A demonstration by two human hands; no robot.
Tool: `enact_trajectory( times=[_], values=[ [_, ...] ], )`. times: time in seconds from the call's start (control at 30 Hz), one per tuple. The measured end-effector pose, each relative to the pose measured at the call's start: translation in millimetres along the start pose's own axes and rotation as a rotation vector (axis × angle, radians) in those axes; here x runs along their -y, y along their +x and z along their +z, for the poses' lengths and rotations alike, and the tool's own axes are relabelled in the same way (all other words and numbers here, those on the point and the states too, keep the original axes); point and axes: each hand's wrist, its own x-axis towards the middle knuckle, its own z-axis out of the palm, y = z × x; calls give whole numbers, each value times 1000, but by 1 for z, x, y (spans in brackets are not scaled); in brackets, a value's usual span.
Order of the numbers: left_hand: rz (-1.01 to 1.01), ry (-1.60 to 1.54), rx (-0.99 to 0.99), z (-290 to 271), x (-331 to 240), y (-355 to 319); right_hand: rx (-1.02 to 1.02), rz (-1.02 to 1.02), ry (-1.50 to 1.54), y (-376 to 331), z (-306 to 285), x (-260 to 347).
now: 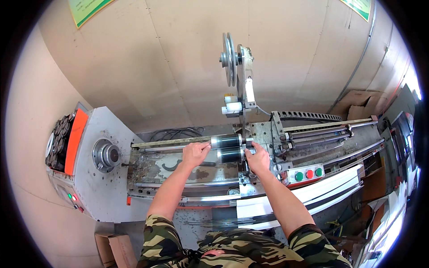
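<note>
Two short cylinders with dark middles and shiny metal ends lie side by side across the machine bed (196, 175). My left hand (195, 154) is closed, its fingertips at the left end of the far cylinder (227, 141). At the right ends is my right hand (258, 159), thumb beside the near cylinder (230, 155) and forefinger reaching toward the far one. The fingers curl inward, and what lies between them is partly hidden. A dark hook spanner (196, 164) rests on the bed below my left hand.
On the left stands the grey headstock with a round metal spindle (106, 155). An upright arm carrying a large pulley wheel (229, 59) rises behind the cylinders. A button box (305, 174) with green and red buttons sits right. Cables (176, 132) lie behind; cardboard (121, 250) stands lower left.
</note>
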Motion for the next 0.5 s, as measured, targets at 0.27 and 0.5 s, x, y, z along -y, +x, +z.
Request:
enact_trajectory(
  times=[0.27, 0.5],
  values=[
    [60, 9, -67, 9, 7, 1, -13, 1, -5, 3, 5, -5],
    [20, 10, -5, 6, 2, 0, -22, -3, -9, 2, 4, -3]
  ],
)
